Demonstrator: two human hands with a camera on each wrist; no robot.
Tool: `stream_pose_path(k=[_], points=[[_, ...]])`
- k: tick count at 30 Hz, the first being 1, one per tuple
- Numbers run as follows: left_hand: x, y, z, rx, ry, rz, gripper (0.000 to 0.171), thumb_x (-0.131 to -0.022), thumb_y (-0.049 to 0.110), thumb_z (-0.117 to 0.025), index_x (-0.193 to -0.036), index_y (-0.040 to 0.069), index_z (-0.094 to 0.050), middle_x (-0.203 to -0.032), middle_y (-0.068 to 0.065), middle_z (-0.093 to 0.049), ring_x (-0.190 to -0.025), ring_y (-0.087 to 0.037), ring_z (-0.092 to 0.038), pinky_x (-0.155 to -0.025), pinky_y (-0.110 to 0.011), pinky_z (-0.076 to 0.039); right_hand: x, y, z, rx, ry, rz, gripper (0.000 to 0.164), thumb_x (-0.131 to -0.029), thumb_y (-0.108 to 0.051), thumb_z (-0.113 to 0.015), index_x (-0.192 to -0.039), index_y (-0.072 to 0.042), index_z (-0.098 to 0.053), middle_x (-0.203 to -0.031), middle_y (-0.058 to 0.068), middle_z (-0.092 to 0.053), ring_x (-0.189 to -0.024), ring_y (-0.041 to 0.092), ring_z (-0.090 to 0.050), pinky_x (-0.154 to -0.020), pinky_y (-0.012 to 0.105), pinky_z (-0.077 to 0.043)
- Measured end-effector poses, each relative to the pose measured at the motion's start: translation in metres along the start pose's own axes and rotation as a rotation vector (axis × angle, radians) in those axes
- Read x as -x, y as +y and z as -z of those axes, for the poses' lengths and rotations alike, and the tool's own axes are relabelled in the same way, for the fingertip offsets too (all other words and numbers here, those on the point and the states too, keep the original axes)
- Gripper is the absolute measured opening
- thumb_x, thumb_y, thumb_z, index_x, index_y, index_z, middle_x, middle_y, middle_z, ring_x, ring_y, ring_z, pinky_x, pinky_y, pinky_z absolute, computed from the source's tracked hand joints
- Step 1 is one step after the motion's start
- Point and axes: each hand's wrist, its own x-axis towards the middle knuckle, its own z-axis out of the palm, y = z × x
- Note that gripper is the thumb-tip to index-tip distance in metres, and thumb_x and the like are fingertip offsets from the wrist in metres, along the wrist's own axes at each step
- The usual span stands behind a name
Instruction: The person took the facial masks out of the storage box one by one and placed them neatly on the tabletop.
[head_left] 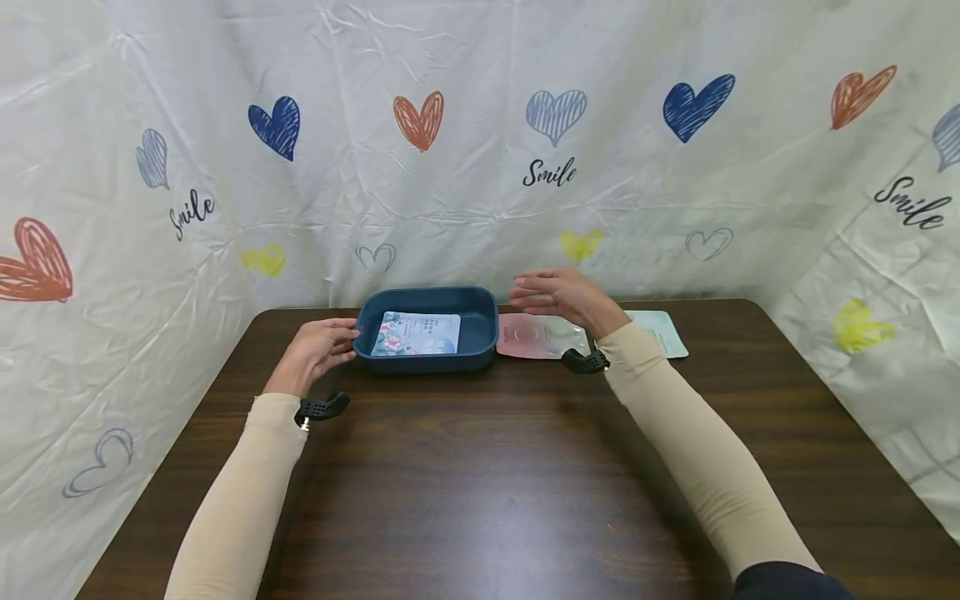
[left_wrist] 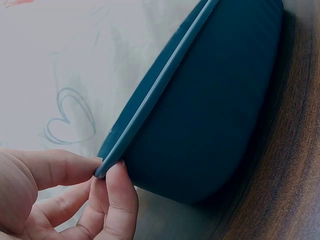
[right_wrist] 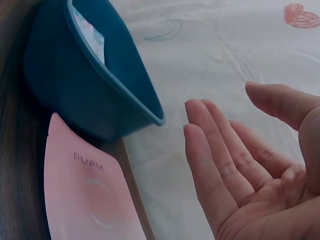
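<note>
A dark blue oblong plastic basin stands at the back of the table, with a white-and-blue floral sachet lying inside it. My left hand pinches the basin's left rim between thumb and fingers, as the left wrist view shows close up. To the right of the basin, my right hand hovers with fingers extended and nothing in it. Below that hand a pink-and-silver sachet lies against the basin's right side; the right wrist view shows "PMPM" printed on its pink end. The right forearm partly hides a pale green sachet.
The dark brown wooden table reaches forward from the basin toward me. A white curtain printed with hearts and "Smile" hangs close behind its back edge and along both sides. Black straps sit on both wrists.
</note>
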Motion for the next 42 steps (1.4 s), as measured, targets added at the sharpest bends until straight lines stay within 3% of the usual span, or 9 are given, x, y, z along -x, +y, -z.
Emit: stream_pose_path(k=[15,23,42], points=[[0.000,0.000,0.000,0.006,0.011,0.005,0.046,-0.101,0.012,-0.062,-0.146,0.006,-0.053,-0.131,-0.012,-0.057,-0.096,-0.018,-0.063,-0.085,-0.027,-0.059,-0.014,-0.001,-0.026,-0.009,-0.041,0.016,0.044,-0.100,-0.019,-0.066,-0.141,-0.003,-0.057,-0.131,0.022,-0.066,-0.123,0.037,-0.062,-0.109,0.052,-0.045],[0.001,0.000,0.000,-0.018,0.009,0.001,0.046,-0.102,0.014,-0.061,-0.147,0.007,-0.052,-0.142,-0.017,-0.052,-0.107,-0.024,-0.061,-0.095,-0.031,-0.056,-0.019,-0.003,-0.041,0.003,-0.091,0.030,0.047,-0.101,-0.019,-0.065,-0.144,-0.003,-0.054,-0.138,0.022,-0.061,-0.124,0.032,-0.063,-0.108,0.047,-0.047],[0.001,-0.002,-0.002,-0.013,0.026,-0.017,0.046,-0.102,0.013,-0.061,-0.146,0.006,-0.053,-0.132,-0.012,-0.058,-0.094,-0.018,-0.065,-0.094,-0.032,-0.057,-0.033,0.000,-0.067,-0.015,-0.121,0.030,0.049,-0.102,-0.013,-0.063,-0.148,-0.002,-0.049,-0.146,0.024,-0.053,-0.131,0.033,-0.058,-0.113,0.053,-0.040]])
